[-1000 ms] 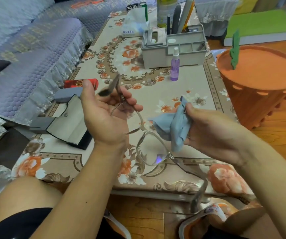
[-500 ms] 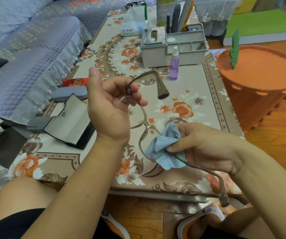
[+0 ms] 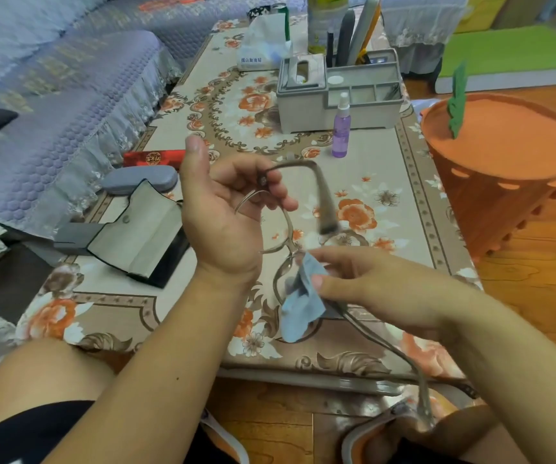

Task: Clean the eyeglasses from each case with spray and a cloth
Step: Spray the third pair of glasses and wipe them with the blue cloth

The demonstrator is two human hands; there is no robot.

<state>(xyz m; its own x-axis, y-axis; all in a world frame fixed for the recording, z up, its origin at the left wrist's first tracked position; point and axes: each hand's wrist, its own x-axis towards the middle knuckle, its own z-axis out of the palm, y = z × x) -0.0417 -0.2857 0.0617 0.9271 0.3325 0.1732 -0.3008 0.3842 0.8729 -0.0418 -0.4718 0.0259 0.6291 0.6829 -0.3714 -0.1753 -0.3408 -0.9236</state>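
Head view: left hand pinches the eyeglasses near 1 hinge above the bench; right hand pinches the cloth over the nearer lens. Hard rubbing could twist the thin frame at its bridge.

A bare stretch of the table is seen between the purple spray bottle and the two hands; the way to the bottle is partly crossed by the raised arm of the eyeglasses; behind the bottle the path is blocked by the grey organizer box; the left edge is filled by the open case, the closed grey case and the red box; the right side is shut in by the orange basket, just beside the table; the near edge is taken up by both forearms.
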